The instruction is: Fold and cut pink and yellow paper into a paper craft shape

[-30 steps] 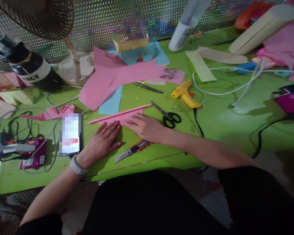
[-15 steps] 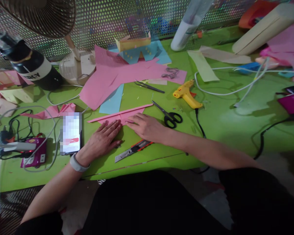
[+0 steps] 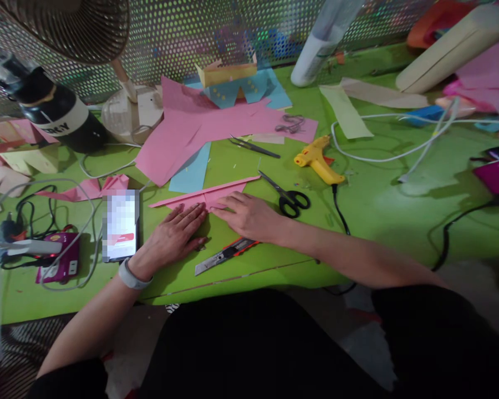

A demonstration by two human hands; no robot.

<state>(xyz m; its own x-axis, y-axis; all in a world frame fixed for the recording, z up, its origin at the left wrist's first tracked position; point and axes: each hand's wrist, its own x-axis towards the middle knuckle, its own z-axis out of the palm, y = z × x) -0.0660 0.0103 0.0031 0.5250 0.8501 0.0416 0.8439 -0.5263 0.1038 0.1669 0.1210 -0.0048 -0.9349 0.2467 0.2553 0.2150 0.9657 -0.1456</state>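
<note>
Pink folded paper (image 3: 211, 195), seemingly triangular, lies beneath the left hand (image 3: 175, 235).

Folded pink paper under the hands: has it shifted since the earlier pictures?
No, not visibly: the right tip of the folded pink paper still lies by the points of the scissors.

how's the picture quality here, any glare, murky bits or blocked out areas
Head view: pale sheen on the smooth green table, right side; head view: square pixel blocks over the bright rectangular phone screen; head view: black clothing nearly featureless; head view: folded pink paper slightly soft, its fold legible.
</note>
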